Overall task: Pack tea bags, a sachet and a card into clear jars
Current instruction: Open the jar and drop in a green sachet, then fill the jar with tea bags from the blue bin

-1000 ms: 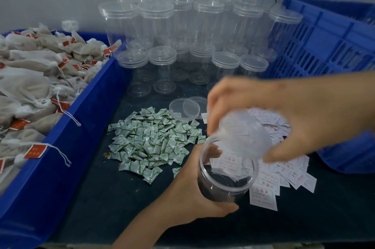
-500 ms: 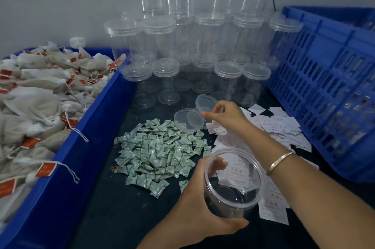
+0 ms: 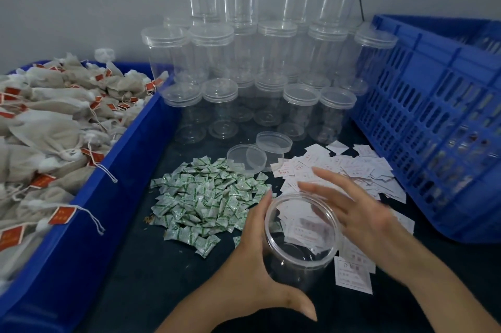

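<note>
Jar: it stands open on the counter at 6 o'clock, mouth up, so things can drop in. It is round, clear, smooth plastic. It looks empty, with cards showing through its wall.
Left hand: its grip is wrapped round the jar from the 9 o'clock side. I think this is to keep the light jar from tipping.
Right hand: its grip is wide open, with fingers straight and spread by the jar rim at 2 o'clock. It is blurred, and I see nothing in it.
Cards: thin white paper slips lie in a loose heap at 1 o'clock from the jar, right by that hand and easy to reach.
Sachets: small, shiny, green and white pillows lie in a flat pile at 10 o'clock from the jar.
Tea bags: soft grey cloth pouches with strings and red tags are heaped in a blue bin at 9 o'clock.
Lids: two round clear caps lie loose at 12 o'clock, waiting to close jars.
Spare jars: capped and stacked by the wall at 12 o'clock, out of the way.
Crate: hard blue plastic with slots, at 3 o'clock.
</note>
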Available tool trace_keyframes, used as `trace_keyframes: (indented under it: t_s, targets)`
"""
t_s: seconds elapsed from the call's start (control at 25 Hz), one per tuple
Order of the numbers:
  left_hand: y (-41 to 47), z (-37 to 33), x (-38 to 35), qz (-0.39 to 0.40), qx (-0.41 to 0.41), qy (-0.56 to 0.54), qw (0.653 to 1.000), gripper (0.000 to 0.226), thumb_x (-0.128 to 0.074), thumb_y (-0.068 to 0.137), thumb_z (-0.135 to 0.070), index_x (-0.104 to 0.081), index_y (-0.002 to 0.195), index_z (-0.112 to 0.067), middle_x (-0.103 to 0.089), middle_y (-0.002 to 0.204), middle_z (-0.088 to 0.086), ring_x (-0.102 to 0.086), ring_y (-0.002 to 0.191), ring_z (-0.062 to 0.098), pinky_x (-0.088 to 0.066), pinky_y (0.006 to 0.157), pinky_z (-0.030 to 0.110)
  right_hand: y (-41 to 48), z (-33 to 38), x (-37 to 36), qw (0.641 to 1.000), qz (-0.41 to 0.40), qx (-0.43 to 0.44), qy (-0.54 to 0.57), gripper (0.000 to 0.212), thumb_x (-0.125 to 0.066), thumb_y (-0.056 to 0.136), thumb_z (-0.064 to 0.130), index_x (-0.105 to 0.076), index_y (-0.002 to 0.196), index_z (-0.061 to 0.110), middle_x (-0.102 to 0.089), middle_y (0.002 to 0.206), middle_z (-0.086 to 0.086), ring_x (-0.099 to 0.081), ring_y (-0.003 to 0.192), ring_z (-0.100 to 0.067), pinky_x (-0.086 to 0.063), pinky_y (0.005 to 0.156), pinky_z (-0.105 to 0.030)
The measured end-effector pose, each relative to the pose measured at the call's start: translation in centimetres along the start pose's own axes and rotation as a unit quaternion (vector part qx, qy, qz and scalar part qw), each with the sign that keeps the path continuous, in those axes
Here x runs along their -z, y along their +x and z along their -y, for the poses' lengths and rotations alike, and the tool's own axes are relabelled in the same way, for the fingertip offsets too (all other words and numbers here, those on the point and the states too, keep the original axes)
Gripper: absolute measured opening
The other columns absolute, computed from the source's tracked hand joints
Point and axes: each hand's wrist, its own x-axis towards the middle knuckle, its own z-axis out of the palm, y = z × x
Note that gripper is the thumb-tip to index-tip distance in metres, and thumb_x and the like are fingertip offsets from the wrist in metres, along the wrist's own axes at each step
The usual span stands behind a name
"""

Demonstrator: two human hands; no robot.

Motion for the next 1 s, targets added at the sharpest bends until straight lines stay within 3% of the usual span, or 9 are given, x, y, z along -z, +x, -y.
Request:
trace_keyframes:
  t_s: [0.12, 0.2, 0.32, 0.4, 0.52, 0.6, 0.72, 0.84, 1.0]
  targets:
    - [-1.0, -3.7, 2.5, -0.05, -0.026, 0.043, 0.998, 0.131, -0.073, 0.039, -0.08, 0.003, 0.143, -0.057, -0.015, 0.149, -0.038, -0.022, 0.138, -0.011, -0.028, 0.112, 0.022, -3.2, -1.6, -1.8, 0.998, 0.018, -0.009, -0.054, 0.112, -0.084, 0.063, 0.066, -0.019, 0.152, 0.051, -0.039, 0.158, 0.008, -0.036, 0.146, -0.016, -0.029, 0.12, -0.042]
    - [-1.1, -7.1, 5.4, -0.128, -0.08, 0.107, 0.983, 0.103, -0.062, 0.056, -0.084, -0.019, 0.143, -0.052, -0.031, 0.146, -0.033, -0.035, 0.134, -0.007, -0.036, 0.106, 0.017, -3.7, -2.6, -3.7, 0.994, 0.02, -0.004, -0.111, 0.134, -0.092, 0.046, 0.067, -0.009, 0.15, 0.057, -0.039, 0.155, 0.019, -0.035, 0.146, -0.009, -0.03, 0.121, -0.04]
    - [-0.3, -10.6, 11.8, -0.256, -0.153, 0.225, 0.928, 0.038, -0.063, 0.082, -0.054, -0.057, 0.117, -0.04, -0.06, 0.121, -0.022, -0.057, 0.115, -0.002, -0.045, 0.096, 0.012, -3.1, -3.4, -6.0, 0.99, -0.028, 0.006, -0.138, 0.128, -0.097, 0.05, 0.054, -0.012, 0.146, 0.062, -0.044, 0.147, 0.025, -0.041, 0.139, 0.0, -0.035, 0.118, -0.033]
    - [0.7, -11.0, 16.7, -0.315, -0.119, 0.31, 0.889, 0.014, -0.063, 0.09, -0.028, -0.063, 0.104, -0.032, -0.066, 0.103, -0.02, -0.063, 0.098, 0.001, -0.049, 0.087, 0.013, -2.3, -3.7, -6.8, 0.989, -0.05, 0.015, -0.135, 0.111, -0.096, 0.057, 0.049, -0.024, 0.14, 0.065, -0.049, 0.142, 0.025, -0.046, 0.134, 0.003, -0.038, 0.11, -0.018]
    - [1.7, -7.9, 23.4, -0.343, 0.094, 0.45, 0.819, 0.015, -0.058, 0.093, -0.01, -0.067, 0.105, -0.013, -0.067, 0.108, 0.003, -0.057, 0.09, 0.013, -0.044, 0.084, 0.024, -0.6, -4.1, -7.7, 0.989, -0.066, 0.014, -0.133, 0.094, -0.094, 0.059, 0.047, -0.036, 0.13, 0.068, -0.05, 0.135, 0.033, -0.048, 0.127, 0.011, -0.037, 0.096, 0.0]
    - [1.8, -5.0, 25.4, -0.234, 0.229, 0.579, 0.747, 0.025, -0.055, 0.094, -0.015, -0.067, 0.117, -0.014, -0.064, 0.116, 0.009, -0.056, 0.098, 0.02, -0.045, 0.088, 0.035, 0.5, -4.3, -8.4, 0.988, -0.075, 0.022, -0.134, 0.089, -0.094, 0.062, 0.044, -0.039, 0.13, 0.064, -0.05, 0.134, 0.035, -0.049, 0.125, 0.013, -0.037, 0.092, 0.002]
    - [2.4, -3.0, 25.8, -0.131, 0.244, 0.702, 0.656, 0.031, -0.047, 0.095, -0.018, -0.066, 0.118, -0.027, -0.061, 0.121, 0.003, -0.057, 0.106, 0.021, -0.043, 0.086, 0.034, 1.8, -4.5, -9.2, 0.984, -0.108, 0.04, -0.135, 0.086, -0.093, 0.066, 0.041, -0.041, 0.132, 0.059, -0.05, 0.133, 0.035, -0.05, 0.123, 0.012, -0.038, 0.091, 0.002]
    - [2.8, -2.8, 25.7, -0.143, 0.238, 0.707, 0.65, 0.03, -0.046, 0.094, -0.016, -0.067, 0.112, -0.028, -0.06, 0.115, 0.003, -0.057, 0.102, 0.021, -0.041, 0.081, 0.033, 1.9, -4.9, -9.7, 0.979, -0.136, 0.05, -0.143, 0.088, -0.091, 0.065, 0.05, -0.039, 0.135, 0.059, -0.051, 0.133, 0.032, -0.051, 0.123, 0.009, -0.038, 0.091, 0.001]
    - [3.2, -2.6, 25.6, -0.132, 0.285, 0.745, 0.588, 0.019, -0.048, 0.096, -0.019, -0.065, 0.104, -0.012, -0.056, 0.098, 0.004, -0.05, 0.086, 0.017, -0.042, 0.081, 0.03, 1.4, -5.3, -9.7, 0.975, -0.147, 0.053, -0.158, 0.094, -0.087, 0.062, 0.063, -0.037, 0.141, 0.054, -0.051, 0.137, 0.028, -0.051, 0.126, 0.007, -0.037, 0.093, 0.0]
